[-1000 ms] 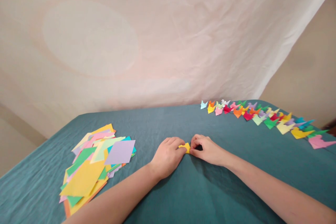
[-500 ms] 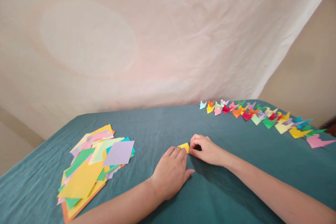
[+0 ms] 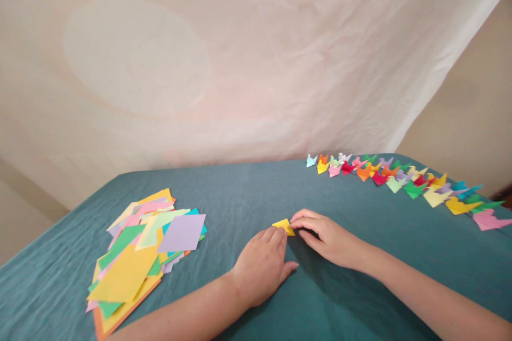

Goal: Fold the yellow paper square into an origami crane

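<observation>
A small folded piece of yellow origami paper (image 3: 282,225) lies on the dark green tablecloth, partly hidden under fingers. My left hand (image 3: 262,264) rests flat, its fingertips pressing the paper's near side and its thumb stretched out to the right. At the paper's right edge is my right hand (image 3: 328,237), palm down, with thumb and fingers apart; the fingertips touch or nearly touch the paper, which I cannot tell exactly. No other thing is under either hand.
On the left lies a loose pile of coloured paper squares (image 3: 124,272), topped by a lilac square (image 3: 182,233). Rows of small folded paper birds (image 3: 394,184) line the table's far right side. A pale cloth (image 3: 256,64) hangs behind the green tablecloth (image 3: 224,192).
My right hand has loosened from a pinch at the paper's edge, its thumb and fingers now apart and slightly to the right. More yellow paper shows. My left hand has stayed nearly still.
</observation>
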Action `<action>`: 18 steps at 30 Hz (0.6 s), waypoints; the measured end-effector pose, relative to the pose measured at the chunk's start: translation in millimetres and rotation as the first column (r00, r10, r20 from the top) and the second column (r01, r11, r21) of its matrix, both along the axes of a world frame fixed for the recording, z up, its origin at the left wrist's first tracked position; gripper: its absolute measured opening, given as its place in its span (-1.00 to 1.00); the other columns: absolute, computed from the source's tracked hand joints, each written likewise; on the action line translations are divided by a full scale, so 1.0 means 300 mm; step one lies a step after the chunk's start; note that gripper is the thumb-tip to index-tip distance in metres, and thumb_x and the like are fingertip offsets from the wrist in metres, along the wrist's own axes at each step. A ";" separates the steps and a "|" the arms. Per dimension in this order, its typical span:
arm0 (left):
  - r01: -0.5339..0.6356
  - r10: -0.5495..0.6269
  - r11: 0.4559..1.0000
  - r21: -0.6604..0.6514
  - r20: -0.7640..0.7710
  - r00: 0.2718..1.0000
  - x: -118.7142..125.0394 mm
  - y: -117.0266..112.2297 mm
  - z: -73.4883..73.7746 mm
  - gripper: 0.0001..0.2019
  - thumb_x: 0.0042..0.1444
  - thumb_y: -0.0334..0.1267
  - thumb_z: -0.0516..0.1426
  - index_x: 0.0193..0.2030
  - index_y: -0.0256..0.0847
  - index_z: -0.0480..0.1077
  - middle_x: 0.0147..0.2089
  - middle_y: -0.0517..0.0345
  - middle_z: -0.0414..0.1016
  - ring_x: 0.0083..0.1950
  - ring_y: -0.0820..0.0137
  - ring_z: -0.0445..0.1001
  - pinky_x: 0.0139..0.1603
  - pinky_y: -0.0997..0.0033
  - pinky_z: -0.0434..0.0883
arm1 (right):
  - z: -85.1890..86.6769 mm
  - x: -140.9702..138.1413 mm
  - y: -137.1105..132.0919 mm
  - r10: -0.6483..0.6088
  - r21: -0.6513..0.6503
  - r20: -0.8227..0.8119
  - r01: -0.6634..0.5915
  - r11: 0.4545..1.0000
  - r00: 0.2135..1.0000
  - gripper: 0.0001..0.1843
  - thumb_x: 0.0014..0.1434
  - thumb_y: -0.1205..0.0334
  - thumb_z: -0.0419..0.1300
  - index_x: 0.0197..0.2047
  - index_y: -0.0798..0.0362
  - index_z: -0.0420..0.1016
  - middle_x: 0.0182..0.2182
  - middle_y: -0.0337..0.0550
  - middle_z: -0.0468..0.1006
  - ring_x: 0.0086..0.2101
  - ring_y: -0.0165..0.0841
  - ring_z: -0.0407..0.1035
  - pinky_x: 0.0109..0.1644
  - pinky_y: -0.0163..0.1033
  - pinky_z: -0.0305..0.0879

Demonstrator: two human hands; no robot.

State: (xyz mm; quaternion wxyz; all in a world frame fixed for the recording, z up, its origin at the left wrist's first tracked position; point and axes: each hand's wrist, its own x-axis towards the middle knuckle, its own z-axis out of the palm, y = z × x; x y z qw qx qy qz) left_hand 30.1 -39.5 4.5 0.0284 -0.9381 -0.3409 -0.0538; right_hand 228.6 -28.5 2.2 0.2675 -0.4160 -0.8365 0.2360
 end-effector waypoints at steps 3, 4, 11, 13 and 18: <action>-0.002 0.002 1.000 -0.010 0.005 1.000 -0.001 0.003 -0.005 -0.49 0.14 -0.02 0.05 0.10 -0.38 0.22 0.03 -0.12 0.35 0.04 0.13 0.33 0.02 0.17 0.34 | -0.017 0.003 -0.028 0.061 0.081 0.143 -0.073 0.994 0.988 -0.51 0.11 0.53 -0.08 0.05 -0.02 0.36 -0.02 -0.09 0.39 -0.03 -0.28 0.27 0.09 -0.12 0.21; -0.003 0.003 1.000 -0.012 0.001 1.000 -0.001 0.004 -0.007 -0.50 0.15 -0.03 0.05 0.11 -0.38 0.22 0.05 -0.12 0.34 0.05 0.13 0.32 0.03 0.17 0.33 | -0.030 0.006 -0.036 0.079 0.117 0.185 -0.102 0.988 0.980 -0.48 0.11 0.53 -0.07 0.09 -0.02 0.33 0.01 -0.08 0.39 -0.01 -0.25 0.25 0.10 -0.08 0.20; 0.006 -0.007 1.000 -0.007 -0.044 0.999 -0.010 0.006 -0.022 -0.58 0.22 -0.21 -0.02 0.17 -0.36 0.15 0.13 -0.11 0.28 0.13 0.17 0.27 0.07 0.21 0.32 | -0.089 0.021 -0.060 0.049 0.255 0.321 -0.136 0.957 0.946 -0.46 0.16 0.49 -0.04 0.21 0.08 0.19 0.07 0.02 0.34 0.03 -0.21 0.21 0.09 -0.04 0.23; 0.008 -0.009 1.000 -0.005 -0.062 0.998 -0.013 0.005 -0.020 -0.58 0.23 -0.22 -0.04 0.19 -0.36 0.13 0.14 -0.10 0.27 0.15 0.18 0.25 0.08 0.22 0.32 | -0.087 0.020 -0.061 0.046 0.270 0.336 -0.143 0.952 0.941 -0.47 0.16 0.48 -0.03 0.20 0.12 0.19 0.06 0.04 0.35 0.03 -0.21 0.21 0.09 -0.04 0.24; 0.022 -0.021 1.000 0.007 -0.119 0.993 -0.014 0.002 -0.011 -0.58 0.25 -0.25 -0.08 0.20 -0.42 0.10 0.16 -0.12 0.25 0.17 0.17 0.21 0.10 0.21 0.31 | -0.081 0.018 -0.062 0.035 0.294 0.334 -0.140 0.945 0.942 -0.49 0.17 0.48 -0.03 0.20 0.12 0.19 0.04 0.04 0.36 0.01 -0.22 0.22 0.06 -0.05 0.27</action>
